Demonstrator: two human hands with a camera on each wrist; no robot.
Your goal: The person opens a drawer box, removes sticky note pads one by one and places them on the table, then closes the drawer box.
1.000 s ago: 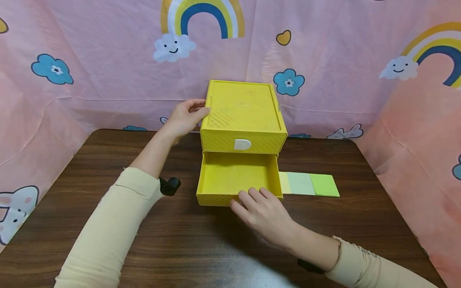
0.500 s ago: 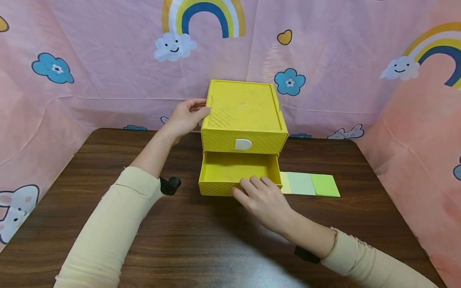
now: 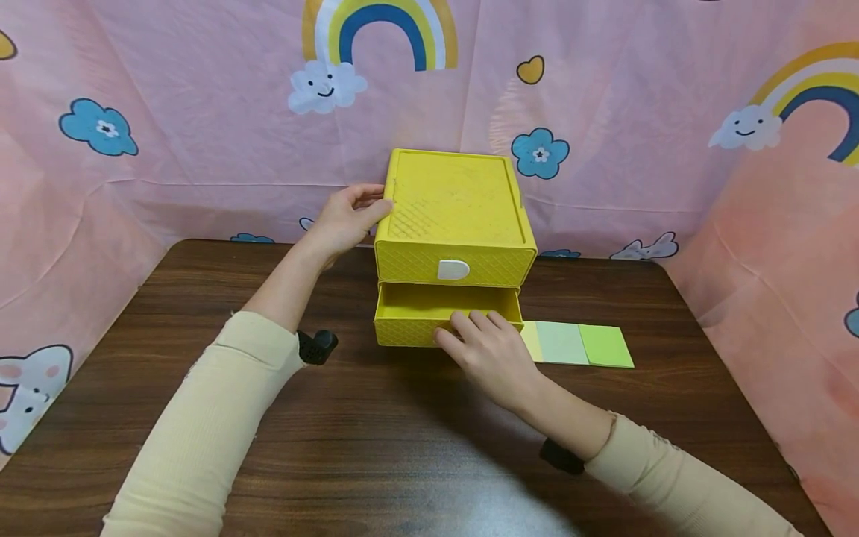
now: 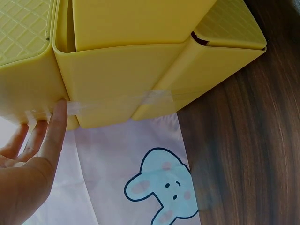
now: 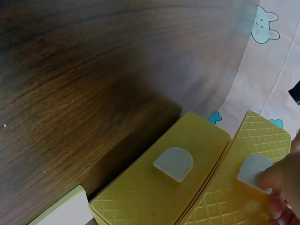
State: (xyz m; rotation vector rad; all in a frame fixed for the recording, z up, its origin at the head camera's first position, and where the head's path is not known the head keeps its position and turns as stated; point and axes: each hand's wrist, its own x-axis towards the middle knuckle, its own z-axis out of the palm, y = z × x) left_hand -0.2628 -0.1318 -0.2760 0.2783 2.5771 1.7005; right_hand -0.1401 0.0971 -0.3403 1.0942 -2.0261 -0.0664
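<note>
Yellow drawer (image 3: 408,333) beneath right fingers (image 3: 463,325)

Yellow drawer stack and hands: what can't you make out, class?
Head view: the open drawer's handle, covered by the right hand.
Head view: the drawer's back, blocked by the top tier.
Right wrist view: much of the right hand, beyond the right edge.
Left wrist view: part of the left hand, beyond the left edge.
</note>
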